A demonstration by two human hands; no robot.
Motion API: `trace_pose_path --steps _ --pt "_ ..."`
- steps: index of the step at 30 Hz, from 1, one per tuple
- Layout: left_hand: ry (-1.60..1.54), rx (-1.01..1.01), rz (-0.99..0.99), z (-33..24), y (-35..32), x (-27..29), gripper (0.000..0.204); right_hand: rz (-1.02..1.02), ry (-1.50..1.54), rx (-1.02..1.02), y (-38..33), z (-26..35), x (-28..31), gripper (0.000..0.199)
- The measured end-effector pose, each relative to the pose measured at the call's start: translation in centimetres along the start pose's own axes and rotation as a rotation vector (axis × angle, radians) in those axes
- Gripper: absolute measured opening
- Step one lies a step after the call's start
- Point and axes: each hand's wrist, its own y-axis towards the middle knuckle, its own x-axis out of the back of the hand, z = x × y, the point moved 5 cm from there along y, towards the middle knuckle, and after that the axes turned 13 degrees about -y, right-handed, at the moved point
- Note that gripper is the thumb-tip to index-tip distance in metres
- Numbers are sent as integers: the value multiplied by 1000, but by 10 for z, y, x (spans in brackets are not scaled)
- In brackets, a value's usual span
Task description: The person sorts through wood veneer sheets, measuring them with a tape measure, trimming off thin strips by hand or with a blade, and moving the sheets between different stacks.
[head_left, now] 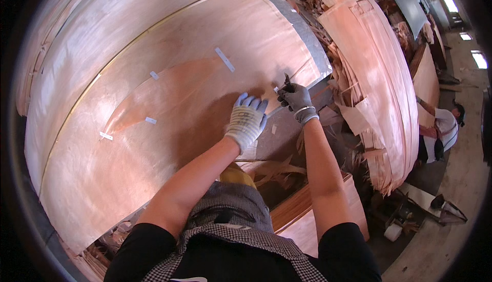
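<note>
A large thin wood veneer sheet (169, 164) lies in front of me, with a darker, pointed patch (164, 87) in its surface. Short white tape strips (224, 59) stick along that patch's outline. My left hand (247, 119), in a white-striped glove with blue-grey fingers, rests on the sheet near its close edge, fingers stretched out. Just right of it, my right hand (297, 98), in a grey glove with darkened fingertips, is closed around a small dark pointed tool (287, 79). A small white tape piece (277, 90) shows at those fingertips; whether they pinch it is unclear.
A long, narrow yellowish strip (148, 30) crosses the sheet. To the right stands a tall pile of veneer (376, 82) with ragged edges, scraps around it. Another veneer stack (307, 225) is beside my right forearm. Farther right, a person (445, 131) works by some boards.
</note>
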Motion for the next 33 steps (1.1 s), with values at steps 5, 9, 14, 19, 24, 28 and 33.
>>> trace_pose_path --steps 5,9,14,19,24,28,33 --pt "-108 -10 -225 6 32 11 36 -115 -339 44 7 0 -11 31" --pt "114 -123 -166 -12 42 -12 31 -290 -530 55 -7 -28 21 42" --pt "-70 -4 11 11 27 35 34 -324 -157 129 -46 -133 36 28" --pt "115 34 -389 87 -163 106 33 -69 -52 -196 -120 -230 -17 7" --pt "502 874 -689 170 -410 171 56 254 -8 -223 -170 -71 -146 7" --pt "447 901 -720 212 -507 169 45 304 -531 493 -169 83 -247 37" --pt "325 782 -799 219 -520 184 33 443 -388 703 -227 246 -349 24"
